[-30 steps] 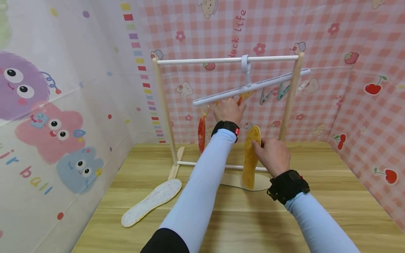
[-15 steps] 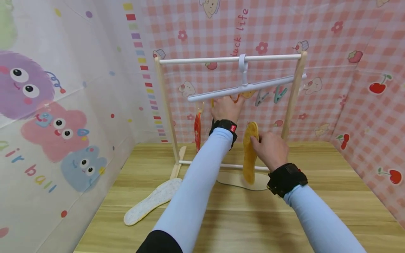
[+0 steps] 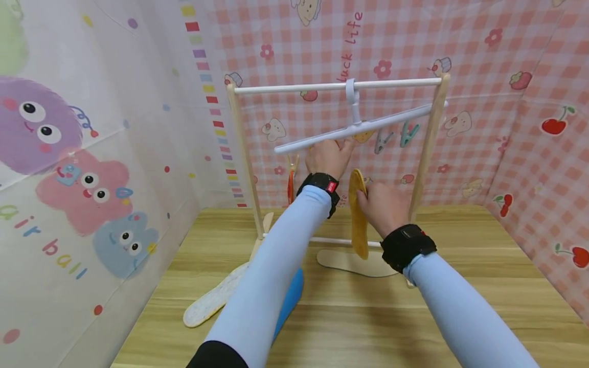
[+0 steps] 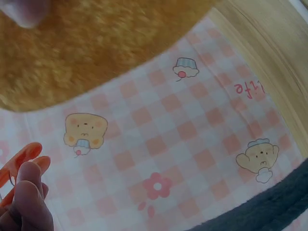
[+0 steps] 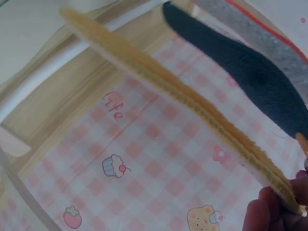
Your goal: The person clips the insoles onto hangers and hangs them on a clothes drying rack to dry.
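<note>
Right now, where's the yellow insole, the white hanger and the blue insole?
yellow insole point(image 3: 358, 217), head view, middle of its fuzzy face.
white hanger point(image 3: 322, 138), head view, left half of its bar.
blue insole point(image 3: 291, 295), head view, rounded end beside the sleeve.

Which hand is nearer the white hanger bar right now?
Left. The left hand is raised right under the white hanger bar, at its clips. The right hand is lower, holding the yellow insole upright below it.
</note>
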`<state>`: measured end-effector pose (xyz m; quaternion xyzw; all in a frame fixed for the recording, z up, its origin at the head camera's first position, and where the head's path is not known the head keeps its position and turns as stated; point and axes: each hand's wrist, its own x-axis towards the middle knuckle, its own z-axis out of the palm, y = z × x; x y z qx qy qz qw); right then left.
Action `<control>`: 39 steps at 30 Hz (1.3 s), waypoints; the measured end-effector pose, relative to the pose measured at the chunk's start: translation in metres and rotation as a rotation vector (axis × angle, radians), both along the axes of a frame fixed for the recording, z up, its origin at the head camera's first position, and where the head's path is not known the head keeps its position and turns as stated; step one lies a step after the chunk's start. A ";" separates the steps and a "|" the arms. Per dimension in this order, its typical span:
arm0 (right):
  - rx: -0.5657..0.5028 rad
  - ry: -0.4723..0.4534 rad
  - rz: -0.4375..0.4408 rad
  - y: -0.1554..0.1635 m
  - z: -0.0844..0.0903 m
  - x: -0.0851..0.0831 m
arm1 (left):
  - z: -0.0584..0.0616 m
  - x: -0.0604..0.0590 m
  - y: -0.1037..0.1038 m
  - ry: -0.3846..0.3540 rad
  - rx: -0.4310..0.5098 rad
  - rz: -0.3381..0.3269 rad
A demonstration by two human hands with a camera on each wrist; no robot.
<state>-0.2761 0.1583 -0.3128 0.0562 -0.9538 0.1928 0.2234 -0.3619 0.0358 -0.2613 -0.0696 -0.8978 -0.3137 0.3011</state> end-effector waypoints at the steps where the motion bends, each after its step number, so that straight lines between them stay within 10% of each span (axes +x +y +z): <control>1: 0.006 0.005 0.007 -0.001 -0.001 -0.002 | 0.001 0.001 -0.001 -0.009 -0.007 -0.001; 22: 0.012 0.054 0.022 -0.023 0.017 -0.030 | 0.010 0.012 -0.004 -0.054 -0.088 -0.008; 39: -0.015 -0.026 0.022 -0.015 0.000 -0.012 | 0.004 0.015 -0.006 -0.039 -0.170 0.029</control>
